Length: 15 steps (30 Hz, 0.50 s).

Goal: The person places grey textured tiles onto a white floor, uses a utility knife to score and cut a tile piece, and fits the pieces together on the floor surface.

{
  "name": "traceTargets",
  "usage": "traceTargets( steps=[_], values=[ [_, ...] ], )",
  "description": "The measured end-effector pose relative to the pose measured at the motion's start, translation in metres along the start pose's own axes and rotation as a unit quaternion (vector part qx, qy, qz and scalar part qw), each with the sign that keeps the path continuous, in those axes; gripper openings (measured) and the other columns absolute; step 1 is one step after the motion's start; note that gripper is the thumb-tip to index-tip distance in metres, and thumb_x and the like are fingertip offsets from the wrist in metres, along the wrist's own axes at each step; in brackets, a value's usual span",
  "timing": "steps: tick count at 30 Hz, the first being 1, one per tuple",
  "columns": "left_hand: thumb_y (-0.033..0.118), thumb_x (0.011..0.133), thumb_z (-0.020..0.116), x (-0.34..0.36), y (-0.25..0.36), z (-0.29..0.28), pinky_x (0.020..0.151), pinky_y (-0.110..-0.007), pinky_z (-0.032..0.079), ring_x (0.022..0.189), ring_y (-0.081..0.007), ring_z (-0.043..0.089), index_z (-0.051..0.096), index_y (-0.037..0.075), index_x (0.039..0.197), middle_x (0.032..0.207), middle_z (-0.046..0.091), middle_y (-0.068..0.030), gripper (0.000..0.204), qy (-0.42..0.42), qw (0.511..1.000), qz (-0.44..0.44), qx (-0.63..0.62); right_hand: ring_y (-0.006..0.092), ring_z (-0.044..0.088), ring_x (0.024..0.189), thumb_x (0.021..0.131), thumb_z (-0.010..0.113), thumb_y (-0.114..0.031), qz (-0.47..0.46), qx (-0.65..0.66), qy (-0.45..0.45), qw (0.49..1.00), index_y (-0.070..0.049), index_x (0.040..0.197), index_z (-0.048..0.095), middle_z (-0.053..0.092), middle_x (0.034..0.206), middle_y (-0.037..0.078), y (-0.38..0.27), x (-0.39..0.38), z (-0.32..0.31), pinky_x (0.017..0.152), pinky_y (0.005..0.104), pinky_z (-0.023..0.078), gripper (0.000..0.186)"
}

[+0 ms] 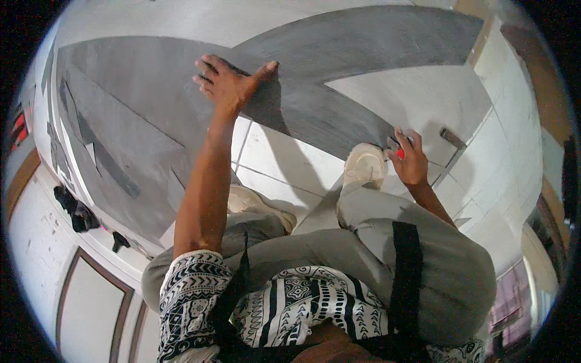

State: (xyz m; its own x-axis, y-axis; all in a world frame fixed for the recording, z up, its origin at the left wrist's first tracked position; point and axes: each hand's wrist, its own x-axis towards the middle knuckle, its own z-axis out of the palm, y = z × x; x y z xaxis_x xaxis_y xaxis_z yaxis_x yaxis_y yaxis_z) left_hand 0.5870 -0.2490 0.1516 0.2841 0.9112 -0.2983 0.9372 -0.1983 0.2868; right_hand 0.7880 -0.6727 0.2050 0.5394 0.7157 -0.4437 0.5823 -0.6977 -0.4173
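My left hand (230,86) lies with fingers spread over a dark grey sheet (423,36) cut into curved shapes, casting a shadow beside it. Farther right and lower, my right hand (409,158) grips a small red-and-silver tool, likely a cutter, at the sheet's narrow end, beside my right shoe (365,161). The blade is too small to make out. A lighter grey piece (399,97) lies between the sheet's arms. A metal tool or bar (452,139) rests right of my right hand.
White floor tiles (278,154) show under and around the sheets. More cut grey sheeting (127,121) with narrow offcuts spreads to the left. Black items (82,215) lie at the far left, near a framed panel (88,302). My left shoe (257,202) is below my left hand.
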Motion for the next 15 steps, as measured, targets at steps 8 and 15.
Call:
traceTargets(
  steps=[8, 15],
  values=[
    [0.084, 0.058, 0.081, -0.005, 0.021, -0.019, 0.122, -0.068, 0.007, 0.150, -0.0630, -0.007, -0.003, -0.010, 0.159, 0.166, -0.003, -0.0368, 0.162, -0.078, 0.997, -0.020, 0.002, 0.0433, 0.059, 0.122, 0.082, 0.083, -0.022, -0.047, -0.066, -0.019, 0.997, -0.008, 0.147, 0.053, 0.051, 0.137, 0.023, 0.013, 0.000, -0.002, 0.094, 0.0481, 0.056, 0.073],
    [0.083, 0.060, 0.081, -0.004, 0.023, -0.011, 0.121, -0.070, 0.006, 0.151, -0.0622, -0.006, -0.002, -0.009, 0.160, 0.167, -0.003, -0.0357, 0.159, -0.073, 0.997, -0.029, 0.000, 0.0420, 0.056, 0.125, 0.082, 0.079, -0.020, -0.107, -0.105, -0.040, 0.988, -0.006, 0.147, 0.048, 0.056, 0.132, 0.024, 0.024, 0.009, -0.006, 0.091, 0.0500, 0.057, 0.074]
  ],
)
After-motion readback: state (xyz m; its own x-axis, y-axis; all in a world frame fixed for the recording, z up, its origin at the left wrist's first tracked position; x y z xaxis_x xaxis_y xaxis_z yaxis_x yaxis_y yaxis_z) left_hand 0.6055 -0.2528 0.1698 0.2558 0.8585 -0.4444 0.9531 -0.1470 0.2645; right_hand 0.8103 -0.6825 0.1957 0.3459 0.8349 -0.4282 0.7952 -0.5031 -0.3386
